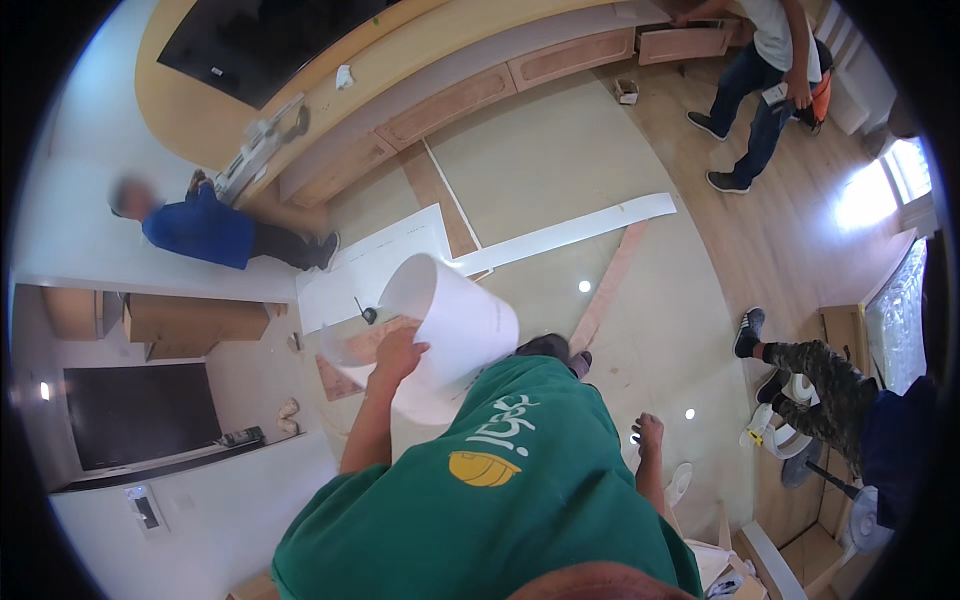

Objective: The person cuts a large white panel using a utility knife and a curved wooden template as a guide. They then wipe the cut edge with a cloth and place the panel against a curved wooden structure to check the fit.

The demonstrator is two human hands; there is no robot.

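Note:
My left hand (400, 355) is closed on the edge of a large rolled white sheet (467, 322), with the thumb pressed on its surface. The sheet curls into a wide tube in front of me, and a see-through part hangs on its left side. Down at my right side, my right hand (648, 432) hangs with bent, loosely parted fingers, and I see nothing held in it. Beyond the roll, a flat white board (405, 245) lies on the floor with a small dark object (368, 314) near it. A long white strip (570, 232) stretches off to the right.
A person in blue (205, 228) stands at the far left by the long drawer cabinet (450, 105). Another person (770, 90) is beside an open drawer (685, 42). At right, a person in camouflage trousers (830, 390) is near white rolls (790, 440). A brownish strip (610, 285) crosses the floor.

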